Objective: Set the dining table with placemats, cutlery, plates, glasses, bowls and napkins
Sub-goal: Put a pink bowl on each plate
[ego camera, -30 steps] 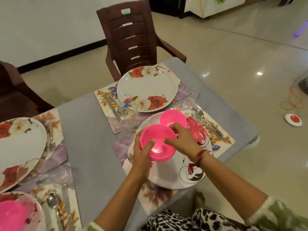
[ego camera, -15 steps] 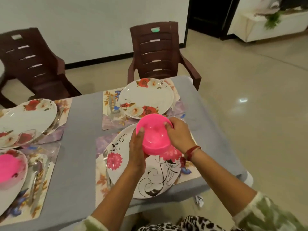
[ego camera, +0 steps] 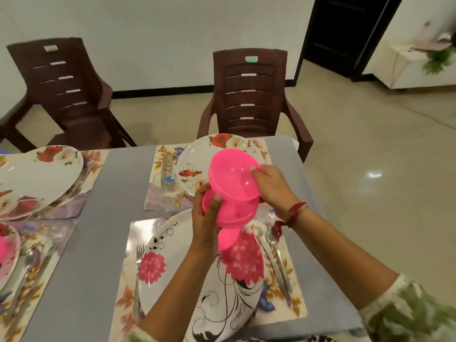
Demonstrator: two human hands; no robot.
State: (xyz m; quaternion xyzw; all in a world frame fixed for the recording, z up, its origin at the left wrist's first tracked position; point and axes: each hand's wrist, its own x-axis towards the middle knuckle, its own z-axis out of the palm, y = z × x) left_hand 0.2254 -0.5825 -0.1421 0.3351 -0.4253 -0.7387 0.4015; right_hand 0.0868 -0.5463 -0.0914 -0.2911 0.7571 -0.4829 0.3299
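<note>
Prising the upper round pink plastic bowl (ego camera: 232, 176) off the lower pink bowl (ego camera: 234, 213) in mid-air above the near white pink-flowered plate (ego camera: 172, 255) on the grey worktop (ego camera: 98, 243), with right grip (ego camera: 274, 186) pinching the upper rim and left grip (ego camera: 204, 225) clamped on the lower; next, probably setting one squarely on the rose-patterned plate (ego camera: 195, 159) beyond.

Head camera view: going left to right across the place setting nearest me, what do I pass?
Fork → white plate with pink flowers → knife → spoon.

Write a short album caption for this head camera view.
Right hand holds the upper pink bowl, left hand the lower pink bowl, above a pink-flowered plate.
</note>
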